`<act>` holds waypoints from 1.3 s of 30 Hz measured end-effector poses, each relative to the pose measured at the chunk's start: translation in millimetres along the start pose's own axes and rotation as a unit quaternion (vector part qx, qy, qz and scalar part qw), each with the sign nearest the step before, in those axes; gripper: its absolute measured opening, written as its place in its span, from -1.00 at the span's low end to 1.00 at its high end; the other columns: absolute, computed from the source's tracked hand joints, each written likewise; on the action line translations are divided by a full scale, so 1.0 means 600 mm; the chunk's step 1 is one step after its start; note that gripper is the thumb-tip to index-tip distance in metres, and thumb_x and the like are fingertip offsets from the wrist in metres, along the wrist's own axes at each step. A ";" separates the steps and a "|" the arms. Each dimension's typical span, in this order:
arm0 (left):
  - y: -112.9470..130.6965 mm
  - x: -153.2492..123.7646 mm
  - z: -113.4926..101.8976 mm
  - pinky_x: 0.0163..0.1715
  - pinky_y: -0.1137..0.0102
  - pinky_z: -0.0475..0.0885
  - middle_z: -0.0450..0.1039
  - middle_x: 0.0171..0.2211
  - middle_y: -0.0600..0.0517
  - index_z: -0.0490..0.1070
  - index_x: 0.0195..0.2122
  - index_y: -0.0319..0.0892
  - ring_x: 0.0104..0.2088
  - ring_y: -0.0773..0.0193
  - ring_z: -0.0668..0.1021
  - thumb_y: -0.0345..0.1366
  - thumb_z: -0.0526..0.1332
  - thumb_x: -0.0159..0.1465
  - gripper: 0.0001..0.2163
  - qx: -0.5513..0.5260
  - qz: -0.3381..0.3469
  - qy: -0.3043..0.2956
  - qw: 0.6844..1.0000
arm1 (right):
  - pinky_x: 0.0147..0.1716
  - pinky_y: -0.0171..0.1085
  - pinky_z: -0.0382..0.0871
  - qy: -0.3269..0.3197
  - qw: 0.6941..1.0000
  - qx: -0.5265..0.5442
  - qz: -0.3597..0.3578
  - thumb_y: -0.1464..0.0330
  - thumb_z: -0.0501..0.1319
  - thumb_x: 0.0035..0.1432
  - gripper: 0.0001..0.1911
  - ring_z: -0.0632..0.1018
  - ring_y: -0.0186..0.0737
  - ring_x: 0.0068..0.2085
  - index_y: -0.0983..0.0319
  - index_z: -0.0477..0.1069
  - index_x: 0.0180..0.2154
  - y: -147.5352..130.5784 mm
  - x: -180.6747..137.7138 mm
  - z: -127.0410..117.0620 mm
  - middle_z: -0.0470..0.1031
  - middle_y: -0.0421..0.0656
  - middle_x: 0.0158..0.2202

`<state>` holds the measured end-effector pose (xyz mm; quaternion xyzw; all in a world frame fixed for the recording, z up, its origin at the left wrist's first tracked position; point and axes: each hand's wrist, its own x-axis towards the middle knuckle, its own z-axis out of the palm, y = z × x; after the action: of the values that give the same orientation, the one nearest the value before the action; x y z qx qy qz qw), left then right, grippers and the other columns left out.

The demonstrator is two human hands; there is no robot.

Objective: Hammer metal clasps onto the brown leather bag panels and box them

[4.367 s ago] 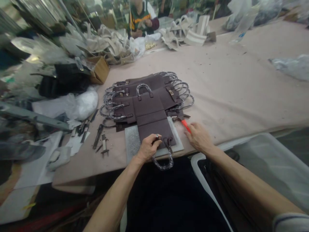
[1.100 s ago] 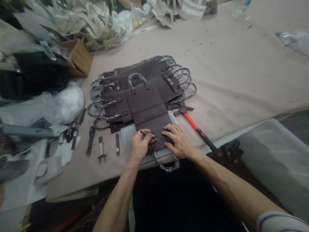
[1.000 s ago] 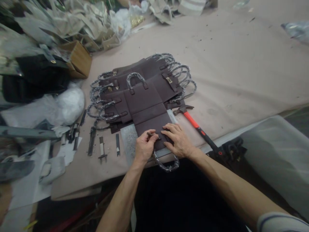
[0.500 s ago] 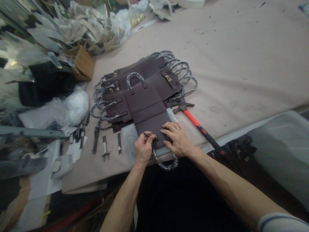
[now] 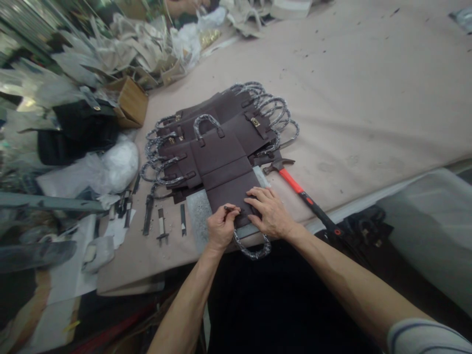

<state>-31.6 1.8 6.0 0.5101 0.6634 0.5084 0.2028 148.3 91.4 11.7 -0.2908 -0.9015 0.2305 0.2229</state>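
Note:
A dark brown leather bag panel (image 5: 226, 174) lies unfolded in front of me, its near end on a grey slab (image 5: 198, 216). My left hand (image 5: 222, 226) is closed in a pinch on a small, thin dark metal tool (image 5: 229, 209), whose kind I cannot make out, low over the near part of the panel. Stretched out with fingers apart, my right hand (image 5: 268, 211) rests on the panel to the right. A plastic-wrapped handle (image 5: 254, 254) loops over the table edge between my wrists. The other wrapped handle (image 5: 206, 119) stands at the panel's far end.
Beyond the panel, more brown bag panels (image 5: 236, 105) with wrapped handles are piled. A claw hammer (image 5: 295, 184) with a red and black handle lies to the right. Several slim tools (image 5: 161, 226) lie on the left, near a cardboard box (image 5: 132, 103) and plastic bags.
The thin tool in my left hand has tipped slightly at the panel. My right hand stays nearly in place. The whole view has shifted a little.

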 end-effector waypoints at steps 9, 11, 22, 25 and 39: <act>0.008 0.002 0.006 -0.20 0.38 0.59 0.66 -0.32 0.02 0.54 -0.24 -0.12 -0.31 0.24 0.69 -0.27 0.19 0.34 -0.87 0.069 0.053 -0.019 0.996 | 0.22 0.09 0.30 0.047 0.995 0.091 0.000 0.23 0.25 0.24 -0.62 0.41 0.07 0.22 0.21 0.47 0.06 0.026 0.001 -0.024 0.43 0.04 0.17; 0.006 0.001 0.008 -0.21 0.38 0.59 0.66 -0.33 0.01 0.54 -0.24 -0.12 -0.31 0.24 0.69 -0.27 0.20 0.33 -0.87 0.063 0.051 -0.007 0.997 | 0.19 0.07 0.34 0.109 0.991 0.056 0.056 0.25 0.20 0.27 -0.64 0.45 0.07 0.17 0.22 0.46 0.06 0.042 -0.011 -0.048 0.45 0.06 0.13; -0.012 -0.002 0.012 -0.21 0.36 0.63 0.68 -0.30 -0.02 0.58 -0.23 -0.11 -0.29 0.20 0.71 -0.31 0.23 0.32 -0.88 0.064 0.124 -0.022 0.990 | -0.40 -0.24 0.33 -0.037 0.912 0.096 0.398 0.33 0.23 0.10 -0.89 0.44 -0.19 -0.40 0.20 0.31 -0.38 0.085 -0.046 -0.126 0.39 -0.14 -0.45; -0.015 0.000 0.014 -0.20 0.35 0.63 0.68 -0.29 -0.03 0.58 -0.22 -0.10 -0.29 0.19 0.71 -0.30 0.22 0.32 -0.87 0.058 0.121 -0.021 0.991 | -0.58 -0.29 0.27 -0.065 0.900 0.173 0.395 0.26 0.14 0.17 -0.82 0.33 -0.30 -0.59 0.16 0.22 -0.44 0.045 -0.028 -0.135 0.30 -0.24 -0.56; -0.020 0.003 0.015 -0.28 0.38 0.59 0.66 -0.36 -0.03 0.58 -0.24 -0.09 -0.35 0.19 0.69 -0.34 0.21 0.32 -0.87 0.069 0.134 -0.020 0.988 | -0.55 -0.22 -0.11 -0.070 0.983 -0.157 0.064 0.10 -0.09 0.43 -0.59 0.19 -0.28 -0.65 0.14 0.24 -0.42 -0.114 -0.034 -0.223 0.30 -0.22 -0.62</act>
<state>-30.6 8.1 -7.7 0.6172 0.6183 0.4739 0.1105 206.4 67.1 150.0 -0.3621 -0.9194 0.1198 0.0958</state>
